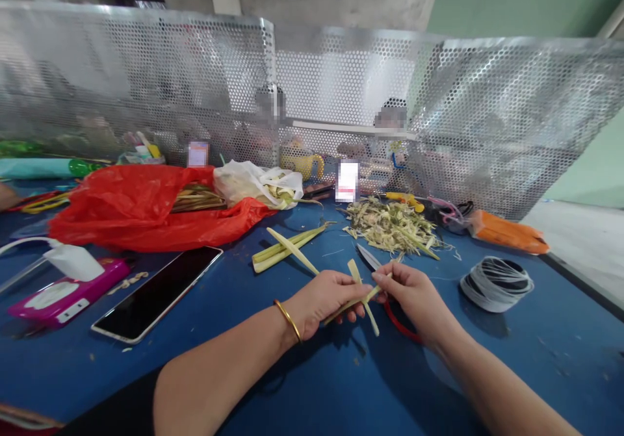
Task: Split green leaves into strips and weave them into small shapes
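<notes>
two bare hands meet over one blue worktop [550,351]. the left hand [326,299] is pinched, thumb over fingers, on two pale green strips where they cross: one upright strip [371,319] and one slanting strip [374,291]. the right hand [414,296] has thumb and fingertips together on the slanting strip's upper right end, so the crossing lies at the left thumb, just left of the right fingertips. one third strip [292,252] runs up and left from behind the left hand, over a small bundle of stalks [273,260]; whether it is gripped, i cannot tell, and the stalks overlap too much to count. one pair of scissors [369,258] lies just beside and partly under the right hand, red handle below. one gold bangle [288,319] is worn behind the left hand. beyond the scissors is one pile of shreds [390,225]; to the right, one orange packet [509,231] and one coil of line [480,293]. on the left: one phone [160,293], one purple power strip [71,296], one red bag [121,205].
</notes>
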Action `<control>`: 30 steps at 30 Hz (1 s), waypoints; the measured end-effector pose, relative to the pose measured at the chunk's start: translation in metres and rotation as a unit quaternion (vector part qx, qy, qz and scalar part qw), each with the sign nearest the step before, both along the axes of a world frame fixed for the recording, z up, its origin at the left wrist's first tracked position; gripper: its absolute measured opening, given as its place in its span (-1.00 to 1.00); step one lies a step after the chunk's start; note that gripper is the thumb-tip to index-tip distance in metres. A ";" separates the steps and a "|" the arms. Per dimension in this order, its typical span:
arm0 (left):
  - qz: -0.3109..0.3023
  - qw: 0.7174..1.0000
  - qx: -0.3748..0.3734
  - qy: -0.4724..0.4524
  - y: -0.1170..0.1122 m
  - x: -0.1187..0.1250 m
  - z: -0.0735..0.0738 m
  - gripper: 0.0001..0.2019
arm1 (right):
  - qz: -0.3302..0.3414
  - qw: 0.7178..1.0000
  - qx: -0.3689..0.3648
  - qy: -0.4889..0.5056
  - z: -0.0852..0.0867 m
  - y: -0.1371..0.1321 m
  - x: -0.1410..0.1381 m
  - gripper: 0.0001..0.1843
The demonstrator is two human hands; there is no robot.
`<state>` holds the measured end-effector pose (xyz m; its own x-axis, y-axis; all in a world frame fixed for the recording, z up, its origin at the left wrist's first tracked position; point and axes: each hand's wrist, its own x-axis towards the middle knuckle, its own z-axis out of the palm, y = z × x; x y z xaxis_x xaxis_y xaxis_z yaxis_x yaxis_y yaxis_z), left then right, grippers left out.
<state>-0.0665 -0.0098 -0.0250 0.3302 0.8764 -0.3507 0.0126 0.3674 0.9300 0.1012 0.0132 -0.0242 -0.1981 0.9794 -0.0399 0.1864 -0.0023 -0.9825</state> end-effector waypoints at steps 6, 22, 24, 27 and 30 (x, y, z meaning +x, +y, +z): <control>-0.023 0.998 0.053 0.019 -0.002 0.000 -0.004 -0.64 | -0.039 0.999 0.029 0.001 -0.009 0.000 -0.001 -0.70; 0.052 0.872 0.335 0.355 -0.005 -0.007 0.011 -0.78 | -0.122 0.976 0.171 -0.054 -0.018 0.001 -0.001 -0.71; 0.015 0.862 0.308 0.403 -0.004 -0.008 0.010 -0.78 | -0.130 0.974 0.174 -0.061 -0.020 0.002 -0.001 -0.72; -0.022 0.836 0.299 0.458 -0.002 -0.009 0.011 -0.75 | -0.120 0.973 0.178 -0.085 -0.019 -0.002 -0.002 -0.75; -0.017 0.817 0.304 0.491 0.000 -0.010 0.014 -0.74 | -0.111 0.964 0.208 -0.121 -0.014 -0.009 -0.004 -0.80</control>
<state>-0.0765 -0.0100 -0.0111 0.1792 0.9832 0.0344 0.8620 -0.1738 0.4763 0.0973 0.0047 -0.0381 -0.0167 0.9380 0.3462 0.4503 0.3162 -0.8350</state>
